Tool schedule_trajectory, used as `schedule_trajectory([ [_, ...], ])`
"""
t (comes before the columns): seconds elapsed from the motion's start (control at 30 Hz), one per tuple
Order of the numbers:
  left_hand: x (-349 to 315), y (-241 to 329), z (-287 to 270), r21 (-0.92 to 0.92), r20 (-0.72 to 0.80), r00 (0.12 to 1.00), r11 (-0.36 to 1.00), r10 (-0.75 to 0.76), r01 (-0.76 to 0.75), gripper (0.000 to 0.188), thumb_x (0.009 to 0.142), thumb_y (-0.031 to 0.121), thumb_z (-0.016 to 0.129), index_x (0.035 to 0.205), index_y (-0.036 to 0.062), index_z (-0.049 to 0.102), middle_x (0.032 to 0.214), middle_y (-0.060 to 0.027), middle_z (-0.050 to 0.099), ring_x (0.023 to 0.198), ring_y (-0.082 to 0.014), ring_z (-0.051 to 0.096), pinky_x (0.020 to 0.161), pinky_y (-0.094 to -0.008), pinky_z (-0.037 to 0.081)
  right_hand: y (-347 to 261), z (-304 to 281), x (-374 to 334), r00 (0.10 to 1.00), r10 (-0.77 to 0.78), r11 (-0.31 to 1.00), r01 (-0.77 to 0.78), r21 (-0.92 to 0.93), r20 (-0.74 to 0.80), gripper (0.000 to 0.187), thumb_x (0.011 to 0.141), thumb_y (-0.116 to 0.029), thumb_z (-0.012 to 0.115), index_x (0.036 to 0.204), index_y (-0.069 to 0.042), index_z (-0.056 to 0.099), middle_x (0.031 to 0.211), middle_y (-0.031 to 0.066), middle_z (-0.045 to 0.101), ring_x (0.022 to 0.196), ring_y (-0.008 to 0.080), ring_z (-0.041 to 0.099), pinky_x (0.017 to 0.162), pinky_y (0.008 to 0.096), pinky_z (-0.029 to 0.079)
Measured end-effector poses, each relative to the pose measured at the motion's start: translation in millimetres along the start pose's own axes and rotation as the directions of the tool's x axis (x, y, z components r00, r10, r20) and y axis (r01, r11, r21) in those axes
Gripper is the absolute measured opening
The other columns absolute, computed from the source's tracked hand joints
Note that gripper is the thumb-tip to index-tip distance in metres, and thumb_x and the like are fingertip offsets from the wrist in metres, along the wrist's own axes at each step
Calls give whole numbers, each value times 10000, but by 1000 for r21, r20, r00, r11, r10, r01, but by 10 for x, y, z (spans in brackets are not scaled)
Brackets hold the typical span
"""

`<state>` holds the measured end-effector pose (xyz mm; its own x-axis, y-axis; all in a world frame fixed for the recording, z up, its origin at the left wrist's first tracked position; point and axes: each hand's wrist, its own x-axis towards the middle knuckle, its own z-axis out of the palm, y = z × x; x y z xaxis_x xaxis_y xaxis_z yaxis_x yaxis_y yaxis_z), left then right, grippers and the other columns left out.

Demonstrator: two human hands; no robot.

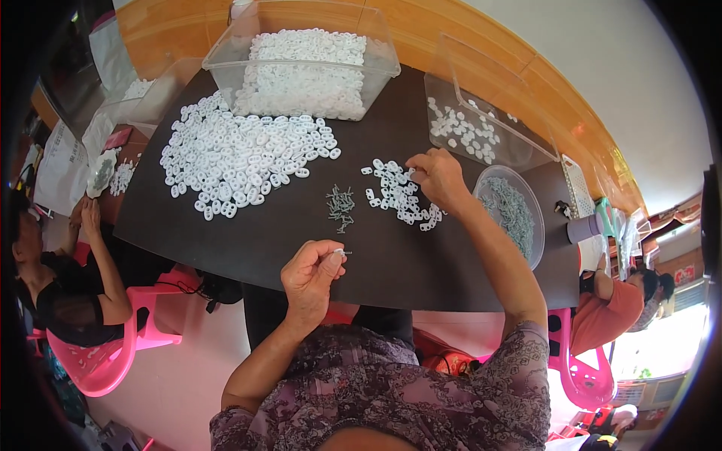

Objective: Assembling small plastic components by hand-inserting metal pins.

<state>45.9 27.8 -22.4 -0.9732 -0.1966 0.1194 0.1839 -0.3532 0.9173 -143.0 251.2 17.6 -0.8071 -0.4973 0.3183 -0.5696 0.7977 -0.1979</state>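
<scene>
Near the table's front edge, my left hand [308,276] pinches a small white plastic piece [340,252] with a screw sticking out of it to the right. Farther off to the right, my right hand [440,177] reaches to the far right side of a pile of small white plastic pieces [397,194]. Its fingers are curled together at the pile, and whatever they grip is too small to make out. Between the hands and a little farther away lies a small heap of grey screws [341,204].
A big heap of white oval two-holed pieces [233,154] covers the left of the table, before a full clear bin [380,56]. At right stand a clear bin [526,139] with scattered white pieces and a round tub [538,225] of screws. Seated people are at both sides.
</scene>
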Motion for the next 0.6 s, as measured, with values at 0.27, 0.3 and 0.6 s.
schedule_trajectory([
  [0.27,-9,-4,25,20,-4,1000,999,28,-28,138,900,66,609,978,-48,621,847,-41,579,689,-74,554,629,-193,477,-9,55,-49,1000,-22,1000,22,-7,10,144,663,-32,664,791,-98,671,759,107,578,805,304,553,693,408,463],
  [0.3,-9,-3,23,12,0,1000,1000,24,-24,136,899,64,609,977,-48,621,847,-41,579,690,-74,553,630,-194,477,-16,60,-53,1000,-30,1000,30,-1,8,150,662,-32,666,796,-99,666,758,107,576,805,304,552,692,409,462],
  [0.6,-21,2,-9,8,27,999,1000,22,-22,150,903,74,609,998,-40,618,855,-54,612,728,-82,576,662,-206,497,-85,40,-120,998,-16,997,21,79,-68,123,760,-59,618,867,-76,676,732,105,582,770,294,560,680,391,458],
])
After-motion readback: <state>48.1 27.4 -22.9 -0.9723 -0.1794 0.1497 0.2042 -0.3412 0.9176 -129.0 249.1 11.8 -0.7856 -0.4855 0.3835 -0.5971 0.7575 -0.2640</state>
